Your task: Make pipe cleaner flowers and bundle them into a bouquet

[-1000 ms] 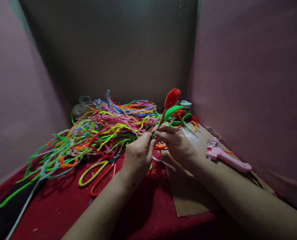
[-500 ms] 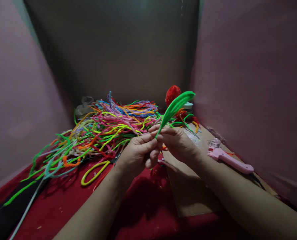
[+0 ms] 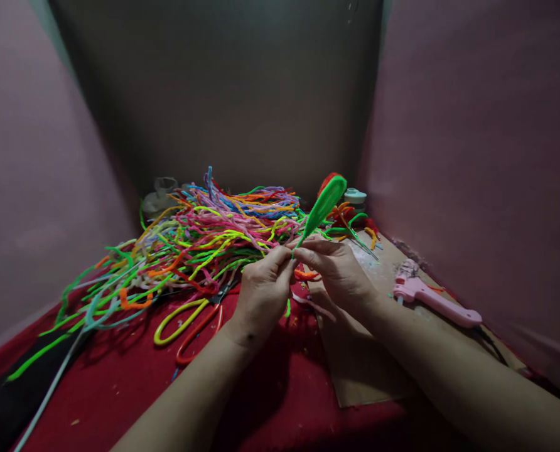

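A green pipe-cleaner leaf (image 3: pixel 324 206) stands tilted up and to the right, its narrow stem pinched between both hands. My left hand (image 3: pixel 267 285) is closed on the stem's lower end, thumb and forefinger together. My right hand (image 3: pixel 339 270) grips the same stem from the other side, fingertips meeting those of the left. Behind the leaf shows part of a fuzzy red piece (image 3: pixel 333 179). Scissors (image 3: pixel 186 323) with one yellow and one red handle lie left of my left wrist.
A large heap of coloured pipe cleaners (image 3: pixel 223 232) spreads across the back and left. On the right, a pink glue gun (image 3: pixel 433 301) rests on a brown board (image 3: pixel 355 370). A small pale-lidded container (image 3: pixel 355 198) stands behind. Red cloth (image 3: pixel 134 389) covers the table; walls enclose three sides.
The leaf has turned, showing a broader face and leaning less far right. My left hand has rolled over, its back now facing up, and more of the scissors shows.
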A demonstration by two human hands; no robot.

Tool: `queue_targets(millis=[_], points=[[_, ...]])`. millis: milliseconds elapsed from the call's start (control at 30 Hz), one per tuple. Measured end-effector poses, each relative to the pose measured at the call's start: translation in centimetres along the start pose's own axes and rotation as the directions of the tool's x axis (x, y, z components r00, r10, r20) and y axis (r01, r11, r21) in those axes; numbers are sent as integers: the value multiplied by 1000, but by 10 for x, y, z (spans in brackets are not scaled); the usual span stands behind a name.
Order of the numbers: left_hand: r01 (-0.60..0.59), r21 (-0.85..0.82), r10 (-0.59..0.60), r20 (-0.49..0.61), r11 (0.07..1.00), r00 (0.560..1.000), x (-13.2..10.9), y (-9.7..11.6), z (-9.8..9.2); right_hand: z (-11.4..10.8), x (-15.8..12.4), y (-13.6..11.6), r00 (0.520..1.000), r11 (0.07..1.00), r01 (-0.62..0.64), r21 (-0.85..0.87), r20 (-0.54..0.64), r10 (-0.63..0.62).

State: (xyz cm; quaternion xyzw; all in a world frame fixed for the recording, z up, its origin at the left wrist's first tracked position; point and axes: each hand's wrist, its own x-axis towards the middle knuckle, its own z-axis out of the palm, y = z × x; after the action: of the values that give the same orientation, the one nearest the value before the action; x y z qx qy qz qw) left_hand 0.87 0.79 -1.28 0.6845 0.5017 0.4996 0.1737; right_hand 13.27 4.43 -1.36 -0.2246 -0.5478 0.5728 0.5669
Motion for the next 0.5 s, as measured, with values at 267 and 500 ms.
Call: queue_targets(millis=[267, 500], points=[[5, -97, -5, -4, 995, 1000, 1, 7, -4, -12, 5, 0, 981, 957, 173, -231, 129, -146], [330, -520, -221, 261, 788, 940, 4, 10, -6, -12, 7, 4, 986, 979, 122, -163, 135, -101]])
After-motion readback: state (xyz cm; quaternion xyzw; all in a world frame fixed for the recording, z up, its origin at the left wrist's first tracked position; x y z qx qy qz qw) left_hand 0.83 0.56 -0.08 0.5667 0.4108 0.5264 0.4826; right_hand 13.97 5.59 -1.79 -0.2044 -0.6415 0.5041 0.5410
